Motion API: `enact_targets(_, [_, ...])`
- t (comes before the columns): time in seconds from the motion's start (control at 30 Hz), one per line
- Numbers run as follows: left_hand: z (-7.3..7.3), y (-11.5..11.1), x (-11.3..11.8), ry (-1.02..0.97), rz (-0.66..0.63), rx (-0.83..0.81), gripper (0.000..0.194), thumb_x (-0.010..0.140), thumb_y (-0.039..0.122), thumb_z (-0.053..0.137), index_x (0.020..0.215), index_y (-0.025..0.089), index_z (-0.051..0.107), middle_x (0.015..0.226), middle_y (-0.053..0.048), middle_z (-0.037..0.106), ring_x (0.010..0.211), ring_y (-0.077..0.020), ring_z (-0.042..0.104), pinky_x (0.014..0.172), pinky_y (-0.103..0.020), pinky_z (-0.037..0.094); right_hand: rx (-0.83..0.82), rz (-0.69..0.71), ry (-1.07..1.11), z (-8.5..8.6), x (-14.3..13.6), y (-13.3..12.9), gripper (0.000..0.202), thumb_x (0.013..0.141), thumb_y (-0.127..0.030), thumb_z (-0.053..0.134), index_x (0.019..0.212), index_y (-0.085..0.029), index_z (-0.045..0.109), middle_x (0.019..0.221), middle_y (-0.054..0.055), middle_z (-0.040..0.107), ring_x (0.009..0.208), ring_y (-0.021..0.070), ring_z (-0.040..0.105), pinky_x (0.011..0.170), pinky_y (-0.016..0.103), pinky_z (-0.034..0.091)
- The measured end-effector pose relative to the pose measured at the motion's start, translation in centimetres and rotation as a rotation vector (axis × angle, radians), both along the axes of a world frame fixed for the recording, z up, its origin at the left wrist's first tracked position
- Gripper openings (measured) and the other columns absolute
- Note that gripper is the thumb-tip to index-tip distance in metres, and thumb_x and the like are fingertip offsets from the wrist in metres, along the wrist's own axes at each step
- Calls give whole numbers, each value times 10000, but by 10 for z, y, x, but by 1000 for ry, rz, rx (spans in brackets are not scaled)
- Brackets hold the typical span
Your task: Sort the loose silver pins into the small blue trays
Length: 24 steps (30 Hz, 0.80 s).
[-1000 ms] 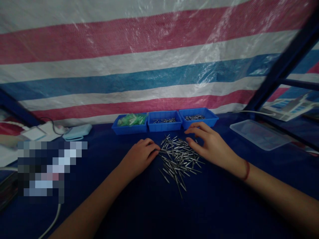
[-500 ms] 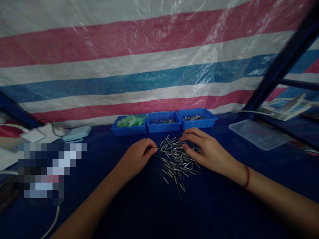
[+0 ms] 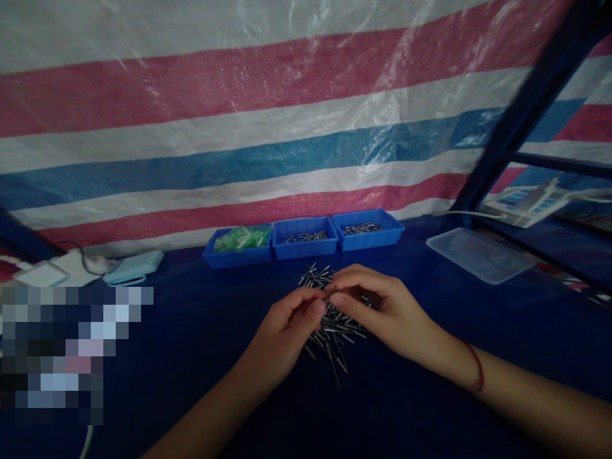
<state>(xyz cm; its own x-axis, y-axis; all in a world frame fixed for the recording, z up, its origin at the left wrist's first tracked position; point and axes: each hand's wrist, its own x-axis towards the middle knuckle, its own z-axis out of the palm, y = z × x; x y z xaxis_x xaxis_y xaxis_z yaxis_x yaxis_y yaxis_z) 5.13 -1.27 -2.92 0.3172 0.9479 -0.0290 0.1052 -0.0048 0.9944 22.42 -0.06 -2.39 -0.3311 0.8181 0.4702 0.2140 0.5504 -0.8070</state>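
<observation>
Over a pile of thin metal pins [image 3: 337, 331] on the dark blue table, both hands meet fingertip to fingertip. My left hand [image 3: 291, 322] is closed in a pinch, thumb against index finger. My right hand [image 3: 377, 306] is also pinched, its thumb and fingertips touching the left fingertips. A small metallic piece shows faintly between them; its shape and which hand bears it are too small to tell. The hands cover part of the pile.
Behind the pile stand three blue bins: one with green-and-clear pieces [image 3: 236, 257], a middle one [image 3: 306, 248] and a right one [image 3: 370, 239] with metal pins. A clear plastic lid [image 3: 478, 255] lies right; a light blue case [image 3: 134, 268] lies left.
My left hand has moved right and my right hand has come in and slightly down, so the fingertips now meet above the pile. The view has shifted slightly.
</observation>
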Motion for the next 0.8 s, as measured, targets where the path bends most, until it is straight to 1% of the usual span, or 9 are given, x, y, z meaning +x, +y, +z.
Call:
enact_targets(0.17, [-1,0,3,-46,-7,-44,201,823,349,541,867,169,619,756,2,564,718,-133,519,678,-246,408,-17,11,5,0,0,-1,98,838,-245,568,854,-192,649,826,23,631,728,124,587,600,272,458])
enact_targets(0.33, [2,0,4,-18,-34,-11,189,827,340,544,882,177,623,699,15,554,697,-130,518,676,-248,400,19,21,-2,-2,-1,0,91,838,-226,573,874,-192,649,851,27,636,763,125,589,624,275,461])
enact_targets(0.47, [1,1,3,-36,-41,-17,158,817,317,561,895,187,606,748,15,586,720,-126,531,678,-243,397,46,19,-20,-2,-1,1,103,839,-224,569,895,-194,651,872,29,631,751,120,584,612,273,457])
enact_targets(0.57, [0,1,2,-58,-10,-23,144,795,312,579,861,185,590,780,14,597,741,-129,539,687,-246,395,54,9,-31,-1,-1,0,106,841,-220,561,900,-199,646,864,24,626,733,116,576,593,267,449])
enact_targets(0.7, [1,0,2,-54,57,2,158,752,319,602,820,182,560,734,25,575,691,-128,534,650,-250,395,43,-10,-42,-1,-1,-1,93,842,-224,553,890,-202,629,833,16,617,711,116,565,583,264,442])
enact_targets(0.8, [1,-1,2,-25,76,35,167,754,334,589,822,186,554,729,21,570,685,-135,538,637,-255,404,29,-15,-46,-3,-1,-1,91,844,-231,548,893,-203,620,828,18,615,707,120,563,584,267,444])
